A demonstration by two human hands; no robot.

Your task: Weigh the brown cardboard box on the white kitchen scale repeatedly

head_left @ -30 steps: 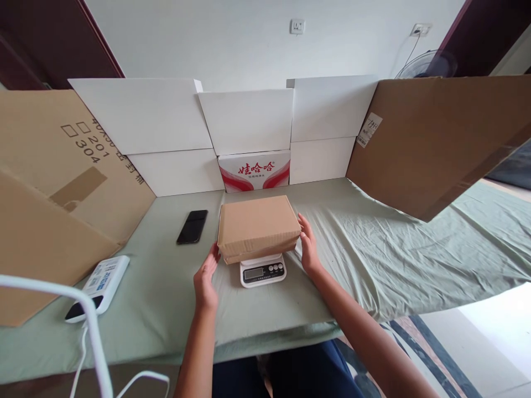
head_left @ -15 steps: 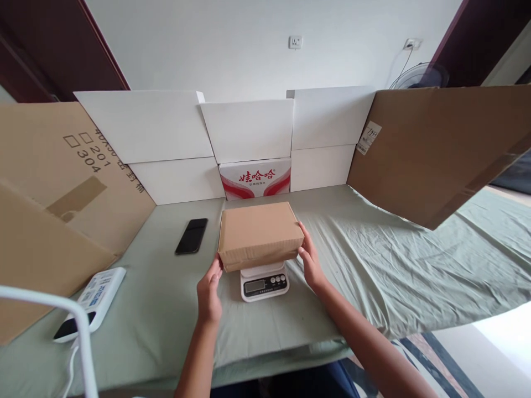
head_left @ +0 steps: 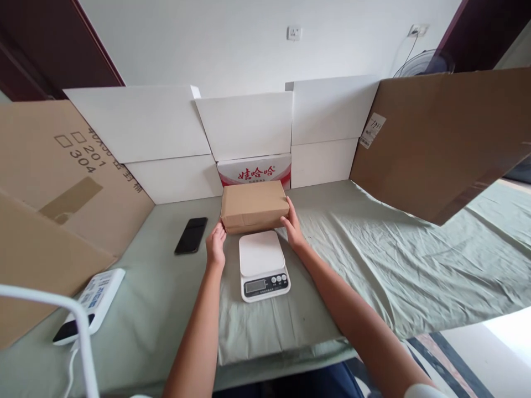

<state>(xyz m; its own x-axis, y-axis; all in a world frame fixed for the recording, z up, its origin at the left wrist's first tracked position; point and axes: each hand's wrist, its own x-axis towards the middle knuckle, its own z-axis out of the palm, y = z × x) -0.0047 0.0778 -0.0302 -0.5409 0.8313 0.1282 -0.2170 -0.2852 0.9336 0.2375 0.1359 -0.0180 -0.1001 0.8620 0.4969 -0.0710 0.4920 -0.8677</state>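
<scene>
Closest to me there's a white lamp arm cutting across the bottom left corner, and next to it a white power strip with a dark phone-like thing lying on its near end. The whole counter is covered in a wrinkly pale green sheet. Dead center sits a small white kitchen scale, platform bare, display and buttons facing the person. Just past the scale both arms stretch forward: the left hand is pressed against the left end of a plain brown cardboard box, and the right hand is on the right end, so the box is gripped between the two hands, fingers flat along its sides. The box is right behind the scale, sitting low over the sheet, can't tell if it's fully down or a hair above it. Off to the left of the box a black phone lies flat on the sheet, well apart from the hands. Behind the box there's a white carton with red lettering, partly hidden by it, and then a wall of white cardboard panels standing upright, with big brown cardboard sheets leaning in on both sides. Farthest back is a white wall with a socket.
</scene>
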